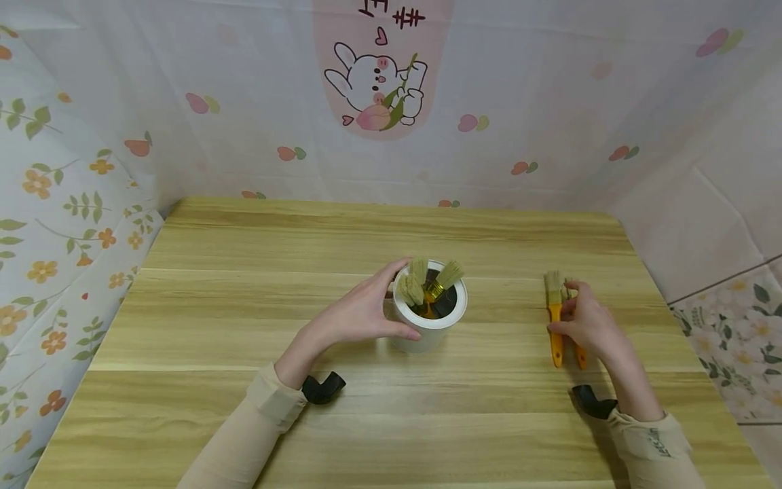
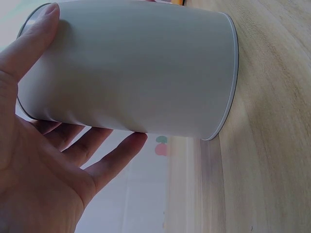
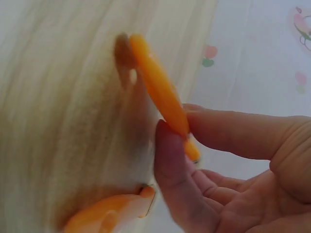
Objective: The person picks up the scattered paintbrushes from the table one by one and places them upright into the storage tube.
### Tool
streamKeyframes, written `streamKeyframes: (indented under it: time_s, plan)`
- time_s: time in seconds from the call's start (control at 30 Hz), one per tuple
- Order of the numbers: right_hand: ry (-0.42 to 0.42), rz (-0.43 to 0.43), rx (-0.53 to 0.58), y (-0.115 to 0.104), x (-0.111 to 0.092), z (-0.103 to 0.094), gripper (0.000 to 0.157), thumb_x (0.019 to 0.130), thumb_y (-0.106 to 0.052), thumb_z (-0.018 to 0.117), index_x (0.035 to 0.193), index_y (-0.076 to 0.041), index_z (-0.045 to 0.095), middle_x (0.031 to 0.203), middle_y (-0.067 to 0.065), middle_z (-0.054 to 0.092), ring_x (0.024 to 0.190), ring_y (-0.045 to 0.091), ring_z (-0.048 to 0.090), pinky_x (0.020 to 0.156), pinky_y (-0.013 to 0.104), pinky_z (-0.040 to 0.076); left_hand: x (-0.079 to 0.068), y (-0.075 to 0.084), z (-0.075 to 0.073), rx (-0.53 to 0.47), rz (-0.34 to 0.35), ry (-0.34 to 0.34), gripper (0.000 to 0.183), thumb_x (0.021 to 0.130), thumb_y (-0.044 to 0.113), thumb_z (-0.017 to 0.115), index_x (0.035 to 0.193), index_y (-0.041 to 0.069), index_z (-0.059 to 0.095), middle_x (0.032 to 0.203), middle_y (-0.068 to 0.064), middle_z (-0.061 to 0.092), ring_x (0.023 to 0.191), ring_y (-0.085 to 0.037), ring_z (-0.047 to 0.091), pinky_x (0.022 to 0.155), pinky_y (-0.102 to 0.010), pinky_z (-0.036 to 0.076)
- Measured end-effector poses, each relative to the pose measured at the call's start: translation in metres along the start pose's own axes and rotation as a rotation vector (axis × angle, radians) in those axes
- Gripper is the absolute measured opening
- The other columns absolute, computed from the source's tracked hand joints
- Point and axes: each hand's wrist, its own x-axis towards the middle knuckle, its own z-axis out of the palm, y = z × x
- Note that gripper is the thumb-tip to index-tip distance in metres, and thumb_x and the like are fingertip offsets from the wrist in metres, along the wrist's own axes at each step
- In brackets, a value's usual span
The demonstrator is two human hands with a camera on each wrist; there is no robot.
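One paintbrush (image 3: 158,87) between right-hand fingers (image 3: 171,167)

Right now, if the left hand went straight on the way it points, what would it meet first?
The pot, most likely. The left hand has thumb and fingers around it, with the palm facing its side; the gap between is unclear.

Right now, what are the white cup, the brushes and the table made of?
Cup: probably plastic or painted metal, satin, because its smooth wall shades softly. Brush handles: maybe orange plastic or painted wood, slightly shiny, with an even colour and no grain showing. Bristles: soft-looking hair or synthetic fibre, dull, in pale bushy tufts. Table: wood or wood-look laminate, faintly shiny; grain streaks show.
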Motion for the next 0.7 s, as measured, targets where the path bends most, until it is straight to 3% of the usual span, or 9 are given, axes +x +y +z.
streamKeyframes:
  time_s: [0.23, 0.43, 0.57, 0.7]
  plan:
    - [0.104, -0.025, 0.164, -0.014, -0.004, -0.007, 0.082, 0.083, -0.003, 0.068, 0.144, 0.007, 0.015, 0.108, 0.022, 0.046, 0.088, 0.023, 0.057, 0.061, 0.031, 0.056, 0.002, 0.0, -0.001, -0.005, 0.019, -0.012, 0.112, 0.06, 0.061, 0.079, 0.148, 0.036, 0.014, 0.142, 0.006, 0.041, 0.117, -0.016, 0.055, 0.098, -0.035, 0.047]
    - [0.244, -0.053, 0.204, -0.034, -0.011, -0.017, 0.079, 0.086, -0.016, 0.068, 0.144, -0.002, 0.017, 0.112, 0.012, 0.044, 0.081, -0.001, 0.048, 0.059, 0.021, 0.053, 0.001, 0.0, -0.001, 0.003, -0.005, -0.024, 0.114, 0.06, 0.061, 0.08, 0.148, 0.038, 0.011, 0.147, 0.005, 0.035, 0.122, -0.018, 0.054, 0.1, -0.035, 0.045]
    - [0.316, -0.131, 0.303, -0.053, -0.016, -0.021, 0.073, 0.089, -0.015, 0.065, 0.143, -0.007, 0.016, 0.108, 0.002, 0.042, 0.083, -0.001, 0.051, 0.059, 0.019, 0.055, 0.001, -0.001, -0.001, 0.005, -0.004, -0.021, 0.114, 0.06, 0.06, 0.08, 0.148, 0.038, 0.011, 0.148, 0.004, 0.035, 0.124, -0.018, 0.053, 0.101, -0.035, 0.045]
    - [0.389, -0.255, 0.461, -0.077, -0.019, -0.025, 0.063, 0.088, -0.002, 0.061, 0.137, -0.016, 0.023, 0.104, -0.001, 0.045, 0.082, 0.004, 0.054, 0.059, 0.02, 0.056, 0.001, -0.002, 0.0, 0.005, 0.001, -0.021, 0.114, 0.06, 0.062, 0.079, 0.149, 0.033, 0.013, 0.147, 0.003, 0.036, 0.124, -0.019, 0.053, 0.1, -0.035, 0.045]
